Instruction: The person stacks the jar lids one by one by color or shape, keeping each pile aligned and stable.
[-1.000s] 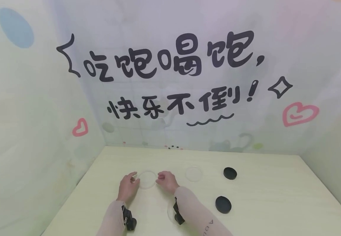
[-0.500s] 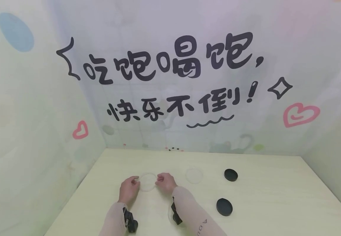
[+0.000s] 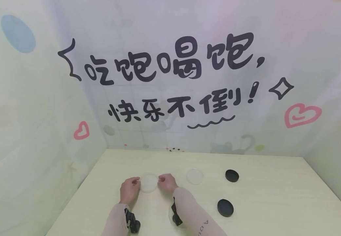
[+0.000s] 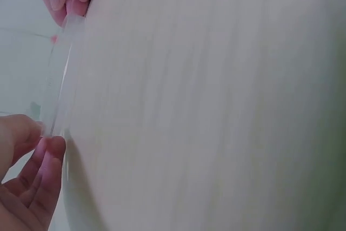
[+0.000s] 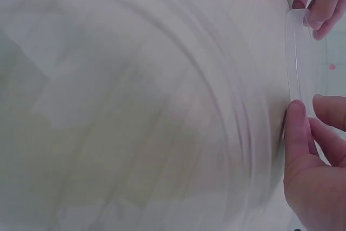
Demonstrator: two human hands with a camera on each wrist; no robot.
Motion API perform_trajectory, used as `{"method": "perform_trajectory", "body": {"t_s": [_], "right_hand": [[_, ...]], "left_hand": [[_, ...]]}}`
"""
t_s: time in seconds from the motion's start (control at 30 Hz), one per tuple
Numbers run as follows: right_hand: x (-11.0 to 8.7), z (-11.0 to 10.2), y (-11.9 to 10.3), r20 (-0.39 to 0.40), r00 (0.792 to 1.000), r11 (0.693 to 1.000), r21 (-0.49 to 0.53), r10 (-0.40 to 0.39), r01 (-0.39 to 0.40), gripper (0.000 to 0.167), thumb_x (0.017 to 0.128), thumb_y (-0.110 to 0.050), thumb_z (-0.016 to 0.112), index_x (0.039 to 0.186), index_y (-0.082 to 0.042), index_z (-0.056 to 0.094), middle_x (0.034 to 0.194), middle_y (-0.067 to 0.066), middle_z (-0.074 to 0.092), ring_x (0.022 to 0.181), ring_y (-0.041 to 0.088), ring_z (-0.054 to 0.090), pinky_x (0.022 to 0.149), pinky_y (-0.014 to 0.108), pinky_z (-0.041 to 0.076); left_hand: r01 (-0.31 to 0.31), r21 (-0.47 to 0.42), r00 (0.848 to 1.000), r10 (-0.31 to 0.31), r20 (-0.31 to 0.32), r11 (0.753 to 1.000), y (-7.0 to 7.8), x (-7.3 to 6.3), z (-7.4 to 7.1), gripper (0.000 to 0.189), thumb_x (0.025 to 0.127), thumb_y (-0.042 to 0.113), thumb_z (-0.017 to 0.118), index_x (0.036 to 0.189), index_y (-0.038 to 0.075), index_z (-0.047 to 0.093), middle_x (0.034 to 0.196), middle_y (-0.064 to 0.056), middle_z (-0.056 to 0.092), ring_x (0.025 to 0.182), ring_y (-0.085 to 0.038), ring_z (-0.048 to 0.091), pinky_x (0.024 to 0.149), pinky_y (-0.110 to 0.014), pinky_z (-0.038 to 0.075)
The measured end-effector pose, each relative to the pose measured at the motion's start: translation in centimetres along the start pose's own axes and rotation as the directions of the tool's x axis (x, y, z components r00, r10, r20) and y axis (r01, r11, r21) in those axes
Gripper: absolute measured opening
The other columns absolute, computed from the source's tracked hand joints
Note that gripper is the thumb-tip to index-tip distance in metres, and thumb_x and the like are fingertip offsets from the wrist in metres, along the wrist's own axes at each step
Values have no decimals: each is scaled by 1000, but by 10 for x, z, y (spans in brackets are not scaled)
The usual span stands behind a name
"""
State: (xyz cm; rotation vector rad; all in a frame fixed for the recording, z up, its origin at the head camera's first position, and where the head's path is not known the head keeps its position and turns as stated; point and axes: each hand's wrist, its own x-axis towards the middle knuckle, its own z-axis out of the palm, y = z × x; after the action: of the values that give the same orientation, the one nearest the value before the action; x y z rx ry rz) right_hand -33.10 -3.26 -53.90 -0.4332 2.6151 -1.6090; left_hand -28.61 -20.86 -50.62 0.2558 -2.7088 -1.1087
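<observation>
A shallow clear round dish, like a petri dish [image 3: 149,183], sits at the left of the table between both hands. My left hand [image 3: 130,190] pinches its left edge with thumb and fingertips. On the opposite edge my right hand [image 3: 168,183] has thumb and fingers at the rim, also pinching. From the left wrist, the petri dish [image 4: 60,74] shows edge-on and level, close over the table. The right wrist view has the same petri dish [image 5: 298,58] spanning the two hands, with a thin line running along its side wall.
A second clear round dish [image 3: 195,177] lies to the right. Another clear dish [image 5: 240,133] is under the right wrist, partly hidden by the sleeve in the head view. Farther right lie two shallow black round dishes [image 3: 232,176]. A printed cloth wall [image 3: 170,137] borders the table's back.
The left hand's fingers, spread apart a second ago, have come together on the petri dish's edge. The right hand has barely moved, and the head view has shifted slightly.
</observation>
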Motion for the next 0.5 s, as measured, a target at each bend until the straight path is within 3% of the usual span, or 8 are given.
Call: {"method": "perform_trajectory", "body": {"t_s": [0.1,0.5], "right_hand": [[-17,-14,-37,20,994,995,-3,104,-104,24,77,-1,60,101,6,62,88,12,63,85,25,58,78,38,46],[-16,-14,-35,-35,994,995,-20,102,-103,18,75,-1,63,92,3,65,81,8,62,77,21,57,71,33,46]], "left_hand": [[1,-6,1000,-1,0,1000,0,0,1,23,82,10,56,102,2,64,87,-10,62,82,-27,58,72,-42,46],[-11,-38,1000,10,-5,999,-3,-1,3,22,81,8,57,100,2,65,84,-9,63,82,-27,59,71,-42,46]]}}
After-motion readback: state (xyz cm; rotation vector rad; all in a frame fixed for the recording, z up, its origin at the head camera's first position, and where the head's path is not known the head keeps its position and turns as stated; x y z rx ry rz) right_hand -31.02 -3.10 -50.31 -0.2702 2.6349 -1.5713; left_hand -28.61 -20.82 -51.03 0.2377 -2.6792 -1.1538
